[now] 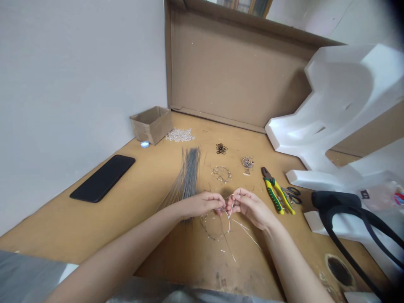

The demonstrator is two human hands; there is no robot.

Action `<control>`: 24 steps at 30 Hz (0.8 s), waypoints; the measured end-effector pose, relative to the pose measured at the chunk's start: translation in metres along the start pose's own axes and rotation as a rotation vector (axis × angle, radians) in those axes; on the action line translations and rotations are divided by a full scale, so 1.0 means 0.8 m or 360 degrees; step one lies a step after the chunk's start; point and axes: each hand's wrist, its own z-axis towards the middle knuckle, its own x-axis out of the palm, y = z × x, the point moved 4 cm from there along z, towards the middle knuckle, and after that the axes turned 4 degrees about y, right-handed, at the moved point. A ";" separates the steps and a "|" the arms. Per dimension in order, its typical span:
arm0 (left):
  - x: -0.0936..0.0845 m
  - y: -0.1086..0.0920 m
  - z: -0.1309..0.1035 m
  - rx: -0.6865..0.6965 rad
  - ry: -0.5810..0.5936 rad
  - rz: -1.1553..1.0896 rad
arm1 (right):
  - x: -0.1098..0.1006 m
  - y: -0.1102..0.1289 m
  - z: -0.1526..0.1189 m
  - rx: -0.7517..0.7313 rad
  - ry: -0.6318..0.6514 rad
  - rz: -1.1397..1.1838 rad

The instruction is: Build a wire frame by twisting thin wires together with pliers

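Observation:
A thin wire ring [229, 221] hangs from my hands over the table, with small bits along its lower curve. My left hand [206, 204] is closed, its fingertips pinching the top of this ring. Close beside it, my right hand [251, 206] pinches a wire that joins the ring at its right side. Loose wire ends [248, 235] stick out below my right hand. Under my left wrist lies a bundle of straight grey wires [191, 172]. Just beyond my fingers rests another wire ring [222, 174] with short ends poking out.
Pliers [274, 190] and scissors [293, 194] lie to the right. Further back are black rings [221, 148], a coiled wire piece [248, 162], small clear pieces [180, 134] and a cardboard box [151, 124]. A black phone [103, 177] lies left; white foam [293, 126] stands right.

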 end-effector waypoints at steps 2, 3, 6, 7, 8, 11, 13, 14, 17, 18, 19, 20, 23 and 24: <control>0.003 -0.002 0.000 0.0032 0.0091 -0.0041 | 0.000 0.000 0.000 0.0005 0.0022 0.0025; 0.005 -0.004 -0.001 0.0054 0.0134 -0.0050 | 0.000 0.000 0.000 0.0012 0.0029 0.0038; 0.007 -0.007 -0.004 0.0091 0.0205 -0.0004 | 0.001 -0.001 0.000 0.0034 0.0035 0.0055; 0.007 -0.007 -0.005 0.0093 0.0201 0.0034 | 0.001 -0.001 0.000 0.0039 0.0035 0.0053; 0.007 -0.007 -0.006 0.0094 0.0190 0.0077 | 0.001 -0.001 0.000 0.0041 0.0033 0.0048; 0.006 -0.008 -0.007 0.0147 0.0144 0.0190 | 0.002 -0.001 0.000 0.0039 0.0028 0.0021; 0.005 -0.006 -0.006 0.0185 0.0085 0.0268 | 0.002 0.000 0.000 0.0027 0.0018 -0.0005; 0.005 -0.005 -0.005 0.0203 0.0050 0.0324 | 0.001 0.000 -0.001 0.0022 0.0009 -0.0023; 0.003 -0.004 -0.004 0.0262 -0.0045 0.0519 | -0.001 0.001 -0.002 0.0000 -0.0030 -0.0093; 0.003 -0.004 -0.004 0.0286 -0.0058 0.0561 | -0.001 0.001 -0.003 -0.0012 -0.0043 -0.0116; 0.002 -0.004 -0.004 0.0305 -0.0069 0.0578 | -0.001 0.002 -0.003 -0.0025 -0.0055 -0.0137; 0.002 -0.004 -0.003 0.0311 -0.0082 0.0571 | -0.001 0.003 -0.004 -0.0041 -0.0064 -0.0153; 0.001 -0.003 -0.002 0.0284 -0.0115 0.0464 | 0.000 0.006 -0.006 -0.0075 -0.0075 -0.0203; 0.001 -0.003 -0.001 0.0270 -0.0127 0.0419 | 0.000 0.007 -0.006 -0.0084 -0.0080 -0.0222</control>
